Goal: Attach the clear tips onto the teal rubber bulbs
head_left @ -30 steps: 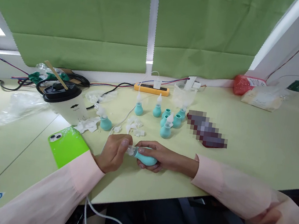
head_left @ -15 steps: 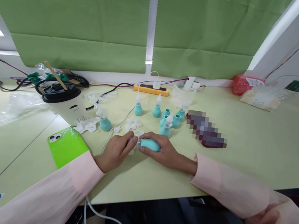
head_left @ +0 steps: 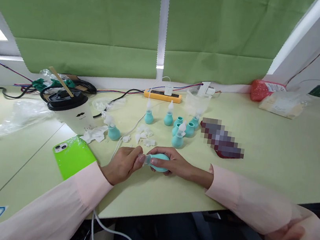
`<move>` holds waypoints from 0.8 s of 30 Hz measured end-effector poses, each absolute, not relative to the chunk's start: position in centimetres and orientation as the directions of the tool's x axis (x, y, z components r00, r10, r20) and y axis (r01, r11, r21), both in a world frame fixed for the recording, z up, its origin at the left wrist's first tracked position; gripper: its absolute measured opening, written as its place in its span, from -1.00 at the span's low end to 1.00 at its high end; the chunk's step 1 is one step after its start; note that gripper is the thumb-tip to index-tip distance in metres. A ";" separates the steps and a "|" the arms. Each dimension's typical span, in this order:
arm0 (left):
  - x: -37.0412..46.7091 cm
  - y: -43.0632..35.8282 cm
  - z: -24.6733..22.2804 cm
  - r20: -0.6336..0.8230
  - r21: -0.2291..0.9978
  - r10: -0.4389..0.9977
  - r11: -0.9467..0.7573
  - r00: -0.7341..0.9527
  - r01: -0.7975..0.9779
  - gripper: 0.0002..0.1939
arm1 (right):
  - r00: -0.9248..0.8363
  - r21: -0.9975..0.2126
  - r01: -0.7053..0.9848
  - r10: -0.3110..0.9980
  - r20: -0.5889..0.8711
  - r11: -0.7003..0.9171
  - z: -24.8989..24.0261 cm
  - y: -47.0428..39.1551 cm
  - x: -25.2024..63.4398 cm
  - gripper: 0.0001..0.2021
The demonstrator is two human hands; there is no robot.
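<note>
A teal bulb point(head_left: 160, 162) lies on its side in my right hand point(head_left: 172, 161), whose fingers wrap round it. Its clear nozzle point(head_left: 146, 159) points left, and my left hand point(head_left: 124, 163) pinches the nozzle's end with thumb and forefinger. Just beyond my hands stand a teal bulb with a clear tip point(head_left: 178, 138) and several open teal bulbs point(head_left: 189, 129). Two more tipped bulbs stand farther back, one of them here point(head_left: 168, 118). Another bulb point(head_left: 113, 132) leans at the left. Small translucent pieces point(head_left: 145, 133) are scattered ahead of my hands.
At the left are a lidded cup point(head_left: 78, 118), a crumpled tissue point(head_left: 95, 134) and a green phone point(head_left: 74, 155). A white cable point(head_left: 131, 128) crosses the table. A dark red phone point(head_left: 222, 140) lies right, with a yellow power strip point(head_left: 159, 95) behind.
Both hands have shifted slightly down with the bulb, which has turned a little in my right hand. Translucent pieces on the table are now less covered.
</note>
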State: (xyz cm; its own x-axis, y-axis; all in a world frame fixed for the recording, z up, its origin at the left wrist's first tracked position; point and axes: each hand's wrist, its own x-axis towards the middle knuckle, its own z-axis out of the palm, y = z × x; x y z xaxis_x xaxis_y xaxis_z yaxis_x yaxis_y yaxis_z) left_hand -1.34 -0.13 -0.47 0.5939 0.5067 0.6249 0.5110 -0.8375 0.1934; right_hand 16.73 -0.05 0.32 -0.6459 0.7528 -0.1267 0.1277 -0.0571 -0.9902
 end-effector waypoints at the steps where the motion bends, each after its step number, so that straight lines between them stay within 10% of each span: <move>1: -1.4 -0.1 -0.5 0.624 0.185 0.498 -0.843 0.602 0.505 -0.74 | -0.656 -0.988 0.128 0.740 -0.148 -0.083 0.3 0.0 16.7 -0.66; 7: -1.4 -0.1 -0.3 0.557 0.247 0.501 -0.862 0.663 0.443 -0.75 | -0.715 -0.981 0.138 0.672 -0.194 -0.137 0.0 0.2 16.6 -0.61; 16: -1.2 0.1 -0.1 0.423 0.667 0.798 -0.595 0.429 0.449 -0.68 | -0.621 -0.999 -0.035 0.784 0.030 0.011 0.1 0.9 16.6 -0.64; 24: -1.3 0.6 0.7 0.200 0.372 0.799 -0.598 0.568 0.710 -0.83 | -0.503 -0.988 -0.136 0.854 0.132 0.073 0.6 1.6 17.6 -0.67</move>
State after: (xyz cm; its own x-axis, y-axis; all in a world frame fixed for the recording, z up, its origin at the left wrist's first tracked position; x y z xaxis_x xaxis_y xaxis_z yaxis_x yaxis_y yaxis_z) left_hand -1.31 0.64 0.68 0.5676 0.7986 0.2002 0.7100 -0.5979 0.3721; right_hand 17.61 1.63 0.56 -0.5026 0.8544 0.1320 -0.1361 0.0726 -0.9880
